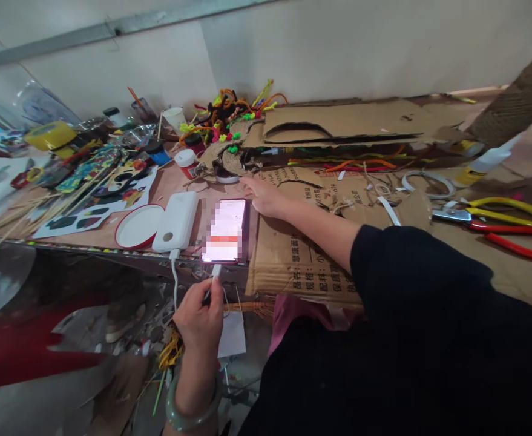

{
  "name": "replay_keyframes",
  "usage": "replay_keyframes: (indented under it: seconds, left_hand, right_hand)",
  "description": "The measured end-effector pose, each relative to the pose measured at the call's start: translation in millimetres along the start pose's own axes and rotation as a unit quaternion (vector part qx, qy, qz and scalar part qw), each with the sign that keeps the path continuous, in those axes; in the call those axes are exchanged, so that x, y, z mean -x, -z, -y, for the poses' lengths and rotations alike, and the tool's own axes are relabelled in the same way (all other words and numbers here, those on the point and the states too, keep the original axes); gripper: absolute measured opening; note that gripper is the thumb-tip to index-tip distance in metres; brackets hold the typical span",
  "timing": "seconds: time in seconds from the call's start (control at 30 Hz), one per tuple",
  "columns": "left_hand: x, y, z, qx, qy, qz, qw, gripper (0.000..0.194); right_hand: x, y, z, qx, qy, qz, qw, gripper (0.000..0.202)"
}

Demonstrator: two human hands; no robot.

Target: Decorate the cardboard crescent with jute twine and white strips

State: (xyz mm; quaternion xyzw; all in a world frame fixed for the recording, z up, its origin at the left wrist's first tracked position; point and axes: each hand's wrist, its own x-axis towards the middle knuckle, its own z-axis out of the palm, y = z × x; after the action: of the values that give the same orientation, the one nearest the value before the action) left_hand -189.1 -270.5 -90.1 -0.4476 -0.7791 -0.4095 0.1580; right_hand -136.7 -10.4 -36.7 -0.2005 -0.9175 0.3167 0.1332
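My left hand (201, 312) is closed in a pinch on the white plug of a charging cable (217, 270), at the bottom edge of a phone (223, 233). The phone lies on the table with its screen lit, partly blurred. From a white power bank (175, 221) to its left, a white cable hangs down over the table edge. My right hand (263, 195) rests at the phone's upper right corner, fingers stretched out and holding nothing that I can see. Whether its fingertips touch the phone, I cannot tell. Behind them sits a twine-wrapped piece (232, 160).
Printed cardboard (302, 266) covers the table on the right, with yellow-handled pliers (511, 209), red-handled cutters (520, 233) and a glue bottle (486, 162). Left stand a round white lid (141, 226), paint jars, sticks and painted paper (95, 212). Colourful cords (229, 112) are heaped behind.
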Motion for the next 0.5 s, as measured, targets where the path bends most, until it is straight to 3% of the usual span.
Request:
replay_keyframes:
  seconds: [0.2, 0.5]
  left_hand:
    - [-1, 0.2, 1, -0.002, -0.017, 0.004, 1.000, 0.009]
    - [-3, 6.0, 5, -0.024, -0.009, 0.020, 0.999, 0.012]
  right_hand:
    - [-16, -9, -7, 0.006, -0.009, -0.007, 1.000, 0.052]
    - [-17, -12, -9, -0.010, -0.015, -0.017, 1.000, 0.058]
